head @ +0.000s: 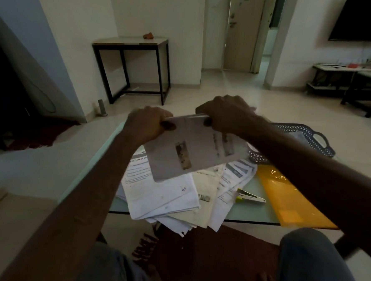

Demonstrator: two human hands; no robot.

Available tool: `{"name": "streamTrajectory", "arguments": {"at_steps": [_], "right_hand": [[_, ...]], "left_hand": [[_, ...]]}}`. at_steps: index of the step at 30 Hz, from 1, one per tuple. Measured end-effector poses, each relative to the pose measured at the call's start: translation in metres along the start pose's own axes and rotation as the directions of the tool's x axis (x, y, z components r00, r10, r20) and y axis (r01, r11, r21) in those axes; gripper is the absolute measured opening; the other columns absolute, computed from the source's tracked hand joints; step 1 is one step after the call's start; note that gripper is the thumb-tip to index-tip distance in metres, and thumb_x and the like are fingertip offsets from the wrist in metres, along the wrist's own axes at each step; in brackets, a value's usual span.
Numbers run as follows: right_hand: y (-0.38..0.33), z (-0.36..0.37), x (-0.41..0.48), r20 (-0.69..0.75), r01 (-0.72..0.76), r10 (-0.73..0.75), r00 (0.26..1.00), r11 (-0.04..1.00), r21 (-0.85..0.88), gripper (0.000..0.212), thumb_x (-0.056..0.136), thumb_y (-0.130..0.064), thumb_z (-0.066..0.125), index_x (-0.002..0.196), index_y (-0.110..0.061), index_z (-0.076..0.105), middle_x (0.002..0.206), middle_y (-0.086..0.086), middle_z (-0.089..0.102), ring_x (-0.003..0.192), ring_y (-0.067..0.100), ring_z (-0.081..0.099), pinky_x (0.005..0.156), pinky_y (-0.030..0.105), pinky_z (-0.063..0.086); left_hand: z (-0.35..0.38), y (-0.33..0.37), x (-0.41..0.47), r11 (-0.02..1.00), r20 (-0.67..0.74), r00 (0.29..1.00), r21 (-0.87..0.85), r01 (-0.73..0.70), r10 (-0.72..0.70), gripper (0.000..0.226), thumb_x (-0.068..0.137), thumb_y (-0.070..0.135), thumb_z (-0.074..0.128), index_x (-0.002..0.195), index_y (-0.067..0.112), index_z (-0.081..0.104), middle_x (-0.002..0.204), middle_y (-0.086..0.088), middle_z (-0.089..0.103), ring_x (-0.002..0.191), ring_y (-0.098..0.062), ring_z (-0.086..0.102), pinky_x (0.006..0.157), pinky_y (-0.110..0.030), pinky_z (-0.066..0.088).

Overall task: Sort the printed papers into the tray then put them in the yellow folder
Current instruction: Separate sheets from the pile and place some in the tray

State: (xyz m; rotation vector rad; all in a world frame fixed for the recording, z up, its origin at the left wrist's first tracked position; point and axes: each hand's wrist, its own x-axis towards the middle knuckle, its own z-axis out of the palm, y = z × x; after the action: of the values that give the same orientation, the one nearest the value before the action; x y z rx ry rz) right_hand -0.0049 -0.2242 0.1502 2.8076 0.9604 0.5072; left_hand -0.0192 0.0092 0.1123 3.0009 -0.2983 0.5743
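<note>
Over the tabletop (249, 212) and its papers (161, 194), our left hand (146, 124) and right hand (224, 114) pinch one blurred, apparently printed sheet (194, 153).

My left grip (145, 124) and right grip (224, 114) pinch a printed sheet (194, 153) by its top edge, above the paper pile (170, 197). Yellow folder (286, 199) and tray (299, 131) sit to its right.

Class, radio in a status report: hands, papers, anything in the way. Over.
Left hand and right hand both pinch top edge of one printed sheet, above loose pile. Tray right of pile, part hidden. White stapler-like tool between pile and yellow folder.
</note>
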Motion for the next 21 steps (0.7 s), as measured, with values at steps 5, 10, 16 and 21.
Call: {"name": "streamTrajectory", "arguments": {"at_steps": [5, 10, 16, 21], "right_hand": [[0.025, 0.029, -0.041, 0.011, -0.234, 0.264, 0.965, 0.834, 0.499, 0.023, 0.092, -0.025, 0.068, 0.115, -0.025, 0.069, 0.107, 0.003, 0.073, 0.094, 0.023, 0.067, 0.071, 0.03, 0.045], [0.005, 0.104, -0.093, 0.183, -0.264, 0.485, 0.855, 0.103, 0.959, 0.029, 0.087, -0.037, 0.079, 0.109, -0.023, 0.068, 0.108, 0.001, 0.075, 0.1, 0.023, 0.071, 0.081, 0.037, 0.059], [-0.03, 0.138, -0.093, 0.166, -0.137, 0.553, 0.817, -0.094, 0.986, 0.031, 0.092, -0.026, 0.071, 0.12, -0.015, 0.061, 0.113, 0.001, 0.071, 0.104, 0.018, 0.068, 0.076, 0.031, 0.058], [-0.056, 0.186, -0.098, 0.255, -0.271, 0.667, 0.7, -0.082, 0.959, 0.043, 0.088, -0.043, 0.074, 0.123, -0.021, 0.064, 0.11, -0.005, 0.07, 0.098, 0.011, 0.067, 0.071, 0.019, 0.052]], "left_hand": [[0.022, -0.008, -0.027, 0.816, -0.43, 0.824, -0.575, 0.064, -0.368, 0.058, 0.082, 0.052, 0.071, 0.132, 0.034, 0.047, 0.135, 0.009, 0.055, 0.117, -0.017, 0.057, 0.091, -0.037, 0.049], [0.089, 0.02, -0.08, 0.174, 0.194, 0.825, -0.928, 0.33, -0.53, 0.085, 0.071, 0.062, 0.076, 0.131, 0.009, 0.049, 0.125, -0.008, 0.063, 0.102, -0.019, 0.066, 0.087, -0.038, 0.056], [0.111, 0.053, -0.077, -0.138, 0.24, 0.846, -0.971, 0.197, -0.477, 0.039, 0.084, 0.045, 0.071, 0.114, 0.021, 0.068, 0.104, -0.004, 0.076, 0.096, -0.027, 0.073, 0.077, -0.046, 0.06], [0.156, 0.056, -0.093, -0.103, 0.266, 0.803, -0.963, 0.25, -0.533, 0.032, 0.081, 0.042, 0.076, 0.109, 0.026, 0.071, 0.1, 0.002, 0.076, 0.095, -0.021, 0.073, 0.074, -0.04, 0.061]]}}
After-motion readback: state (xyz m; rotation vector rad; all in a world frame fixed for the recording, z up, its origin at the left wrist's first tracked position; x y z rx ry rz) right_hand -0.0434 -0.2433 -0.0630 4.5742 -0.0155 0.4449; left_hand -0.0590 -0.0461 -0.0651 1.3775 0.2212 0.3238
